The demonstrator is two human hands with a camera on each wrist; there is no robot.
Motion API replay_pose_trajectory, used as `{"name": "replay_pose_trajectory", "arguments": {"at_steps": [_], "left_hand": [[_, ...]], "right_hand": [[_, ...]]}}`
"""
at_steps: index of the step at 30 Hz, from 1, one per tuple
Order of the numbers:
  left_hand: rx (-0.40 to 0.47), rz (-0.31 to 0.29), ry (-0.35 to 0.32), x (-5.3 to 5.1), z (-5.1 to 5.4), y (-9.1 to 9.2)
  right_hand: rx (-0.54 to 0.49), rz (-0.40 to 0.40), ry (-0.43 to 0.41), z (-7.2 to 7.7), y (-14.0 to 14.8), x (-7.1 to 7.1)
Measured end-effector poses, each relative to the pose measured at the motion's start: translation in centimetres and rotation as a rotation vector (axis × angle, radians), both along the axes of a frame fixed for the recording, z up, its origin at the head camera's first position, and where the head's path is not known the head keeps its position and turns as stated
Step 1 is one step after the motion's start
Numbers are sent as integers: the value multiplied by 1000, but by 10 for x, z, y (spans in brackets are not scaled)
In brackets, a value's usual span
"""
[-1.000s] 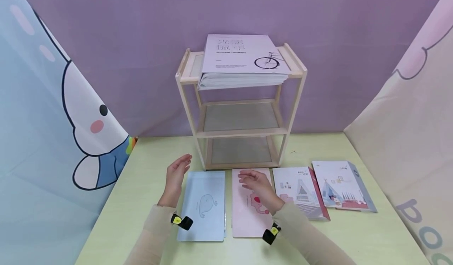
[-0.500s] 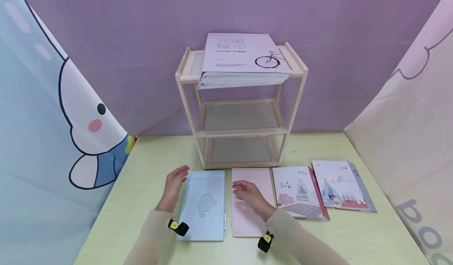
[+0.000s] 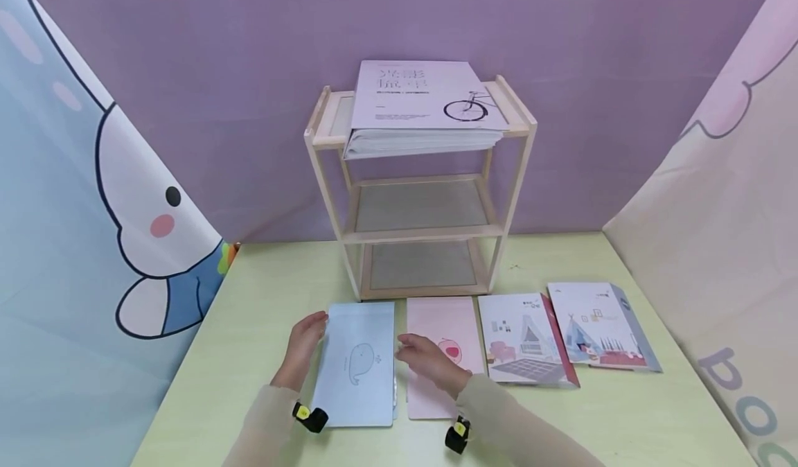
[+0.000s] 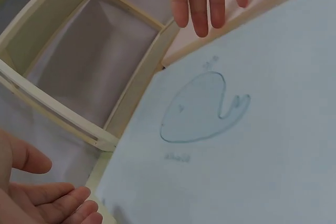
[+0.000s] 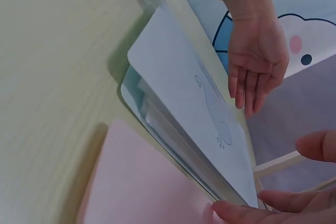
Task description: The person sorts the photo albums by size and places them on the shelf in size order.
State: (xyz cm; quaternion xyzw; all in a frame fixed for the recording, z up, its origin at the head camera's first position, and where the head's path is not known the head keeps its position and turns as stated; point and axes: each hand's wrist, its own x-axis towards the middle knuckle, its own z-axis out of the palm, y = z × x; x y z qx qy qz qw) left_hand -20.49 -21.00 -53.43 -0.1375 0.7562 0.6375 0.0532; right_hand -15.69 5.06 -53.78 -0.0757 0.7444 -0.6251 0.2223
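Observation:
A light blue folder with a whale drawing lies flat on the table, its cover slightly raised from the sheets inside in the right wrist view. My left hand is at its left edge, fingers relaxed and holding nothing. Between the blue folder and the pink folder, my right hand hovers over the pink one's left part, fingertips near the blue folder's right edge. Both palms face inward in the right and left wrist views. Whether the left fingertips touch the cover, I cannot tell.
Behind the folders stands a three-tier wooden rack with a thick white bicycle-cover book on top. Two illustrated folders, one red-edged and one grey-edged, lie at the right of the table. Printed curtains hang around it.
Both hands have moved down toward the front of the table. My right hand has also shifted left, from over the pink folder to the blue folder's right edge.

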Motion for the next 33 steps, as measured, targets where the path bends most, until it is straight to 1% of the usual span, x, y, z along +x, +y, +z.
{"name": "replay_pose_trajectory", "arguments": {"at_steps": [3, 9, 12, 16, 20, 26, 30, 33], "left_hand": [[-9, -11, -17, 2, -4, -2], [-41, -18, -50, 3, -10, -6], [-68, -42, -63, 3, -13, -9], [-85, -77, -77, 4, -16, -11], [-92, -89, -83, 5, -16, -13], [-89, -83, -89, 7, -16, -11], [-107, -81, -95, 9, -16, -9], [-124, -74, -106, 11, -15, -8]], "right_hand": [[9, 4, -5, -1, -1, 2], [-21, -12, -24, -1, -8, 4], [-35, -12, -37, -2, -12, 5], [-26, -9, -38, -3, -17, 6], [-29, -8, -36, -2, -18, 6], [-42, -16, -34, -4, -23, 7], [-40, -18, -47, -6, -25, 8], [-48, -28, -76, -5, -27, 8]]}}
